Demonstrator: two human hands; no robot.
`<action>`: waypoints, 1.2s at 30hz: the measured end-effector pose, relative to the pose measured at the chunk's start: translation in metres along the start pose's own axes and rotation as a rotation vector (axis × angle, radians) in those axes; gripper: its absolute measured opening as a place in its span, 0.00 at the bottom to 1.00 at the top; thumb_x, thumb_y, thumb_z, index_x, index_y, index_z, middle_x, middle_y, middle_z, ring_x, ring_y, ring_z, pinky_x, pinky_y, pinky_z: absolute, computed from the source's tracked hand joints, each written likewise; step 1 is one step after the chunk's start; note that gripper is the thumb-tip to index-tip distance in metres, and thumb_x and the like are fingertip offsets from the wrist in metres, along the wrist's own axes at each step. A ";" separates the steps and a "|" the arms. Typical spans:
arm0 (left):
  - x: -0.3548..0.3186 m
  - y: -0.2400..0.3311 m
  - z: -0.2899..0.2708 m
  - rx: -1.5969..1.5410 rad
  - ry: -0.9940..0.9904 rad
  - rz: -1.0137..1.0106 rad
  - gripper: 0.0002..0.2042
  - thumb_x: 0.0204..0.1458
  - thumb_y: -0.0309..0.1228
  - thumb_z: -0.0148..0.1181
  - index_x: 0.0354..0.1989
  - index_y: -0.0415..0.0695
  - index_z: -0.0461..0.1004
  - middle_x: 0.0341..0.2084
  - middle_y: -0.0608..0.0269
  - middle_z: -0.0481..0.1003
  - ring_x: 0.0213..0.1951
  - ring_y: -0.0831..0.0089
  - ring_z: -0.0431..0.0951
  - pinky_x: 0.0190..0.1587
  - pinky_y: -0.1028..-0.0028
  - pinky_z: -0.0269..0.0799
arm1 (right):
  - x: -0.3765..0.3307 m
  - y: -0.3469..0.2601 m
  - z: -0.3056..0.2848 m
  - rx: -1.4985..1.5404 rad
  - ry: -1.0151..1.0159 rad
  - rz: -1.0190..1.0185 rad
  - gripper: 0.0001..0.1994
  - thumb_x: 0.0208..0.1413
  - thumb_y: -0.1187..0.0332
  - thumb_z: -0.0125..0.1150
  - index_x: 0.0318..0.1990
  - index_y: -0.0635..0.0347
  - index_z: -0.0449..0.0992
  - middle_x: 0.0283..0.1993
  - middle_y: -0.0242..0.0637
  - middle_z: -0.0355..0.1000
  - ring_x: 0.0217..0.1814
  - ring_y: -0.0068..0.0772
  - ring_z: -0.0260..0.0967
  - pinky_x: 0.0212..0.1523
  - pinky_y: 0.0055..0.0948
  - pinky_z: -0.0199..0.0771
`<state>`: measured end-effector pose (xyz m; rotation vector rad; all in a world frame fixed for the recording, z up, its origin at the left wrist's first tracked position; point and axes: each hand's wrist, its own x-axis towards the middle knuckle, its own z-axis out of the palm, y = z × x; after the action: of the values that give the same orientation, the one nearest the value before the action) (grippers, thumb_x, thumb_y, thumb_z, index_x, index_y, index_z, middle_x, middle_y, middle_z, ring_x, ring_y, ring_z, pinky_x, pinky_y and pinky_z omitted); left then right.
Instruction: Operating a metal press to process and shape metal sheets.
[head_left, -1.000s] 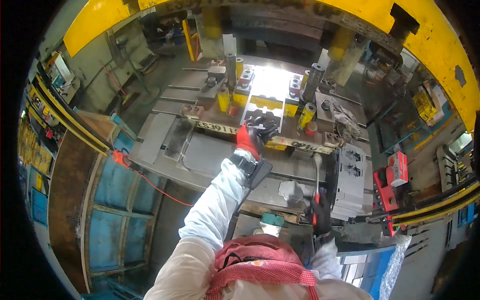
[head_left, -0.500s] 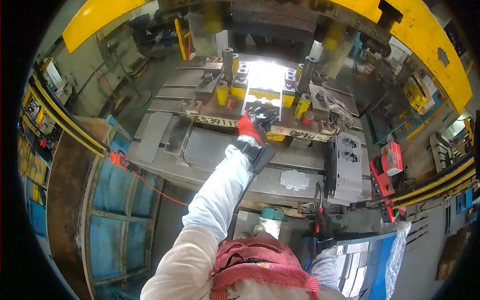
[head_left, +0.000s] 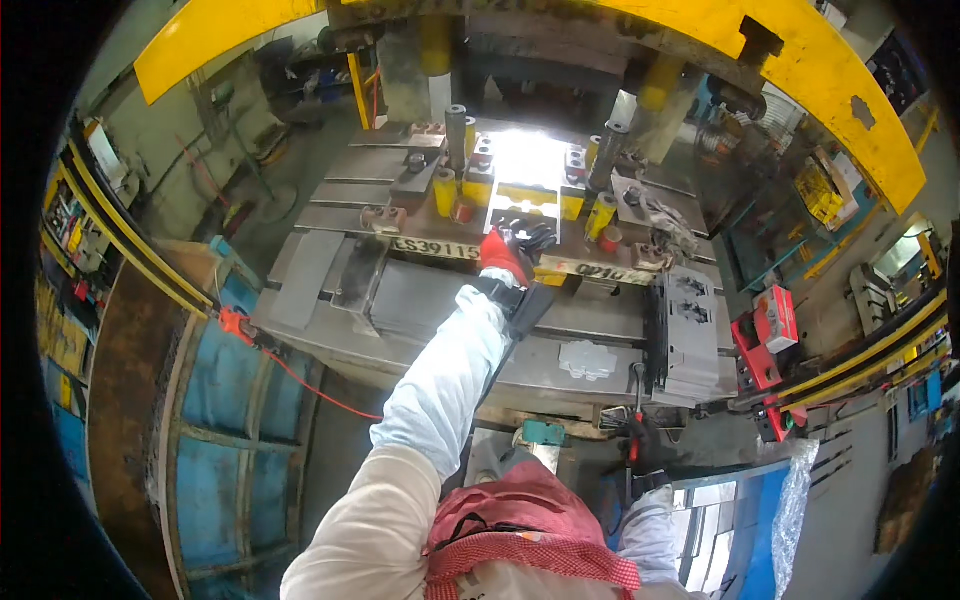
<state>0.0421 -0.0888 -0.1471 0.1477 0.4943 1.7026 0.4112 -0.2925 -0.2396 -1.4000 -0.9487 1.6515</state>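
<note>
Apparently partway through, judging by plain sheets on one side and cut pieces on the other. Reaching forward over a grey steel machine bed (head_left: 600, 322) with the left hand (head_left: 518, 252), gloved in red and black, to the middle of the front edge of a heavy steel die block (head_left: 435, 248) with yellow posts. Lying on top of that block, running back from its front edge: a flat, shiny metal piece (head_left: 527, 172) with notches at the near end, largely washed out by glare. Set at this notched end: dark left fingers, partly bent and slightly spread, touching or just beside; impossible to tell whether gripping. Held low, beyond the bed's front edge toward the right: a slim red-handled metal tool (head_left: 638, 395), wrapped closely in the right hand (head_left: 643, 441), gloved in black.

Done, as far as visible: a thick stack of grey metal sheets with cut-outs (head_left: 690, 340) at the bed's right front corner. Remaining uncut, seemingly: a layered stack of plain grey sheets (head_left: 415, 300), left of centre between die block and bed's front edge, plus a flat grey sheet (head_left: 305, 285) toward the bed's left edge. Lying loose near the front edge, left of the cut stack: a small, irregular-edged grey metal plate (head_left: 588, 360), unclear whether finished part or offcut.
</note>
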 end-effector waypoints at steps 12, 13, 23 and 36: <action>-0.004 -0.002 0.006 0.047 0.022 0.082 0.20 0.55 0.42 0.32 0.41 0.36 0.62 0.42 0.35 0.66 0.43 0.43 0.68 0.46 0.49 0.67 | 0.007 0.005 -0.007 -0.070 0.005 0.047 0.17 0.51 0.56 0.52 0.45 0.54 0.62 0.25 0.38 0.70 0.12 0.24 0.61 0.10 0.21 0.58; -0.004 0.000 0.009 0.049 0.041 0.088 0.19 0.55 0.41 0.32 0.41 0.36 0.62 0.42 0.35 0.65 0.44 0.43 0.68 0.46 0.49 0.67 | 0.006 0.005 -0.007 -0.075 0.004 0.039 0.18 0.51 0.56 0.51 0.45 0.54 0.62 0.25 0.38 0.70 0.12 0.24 0.61 0.10 0.21 0.59; -0.020 0.005 0.012 0.120 -0.141 0.044 0.17 0.55 0.35 0.35 0.42 0.33 0.62 0.40 0.44 0.69 0.43 0.54 0.71 0.43 0.64 0.69 | 0.002 0.002 -0.008 -0.031 -0.008 0.062 0.24 0.50 0.60 0.51 0.56 0.49 0.56 0.22 0.33 0.68 0.12 0.22 0.60 0.09 0.20 0.57; -0.016 0.015 -0.004 1.031 -0.394 0.367 0.15 0.46 0.19 0.41 0.44 0.32 0.62 0.43 0.50 0.69 0.45 0.62 0.72 0.42 0.71 0.71 | 0.002 -0.002 -0.003 -0.006 -0.047 -0.006 0.11 0.52 0.61 0.50 0.42 0.49 0.62 0.24 0.31 0.66 0.14 0.18 0.57 0.10 0.19 0.55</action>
<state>0.0297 -0.1074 -0.1419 1.3527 1.0439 1.5468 0.4137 -0.2894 -0.2386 -1.3671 -0.9842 1.6849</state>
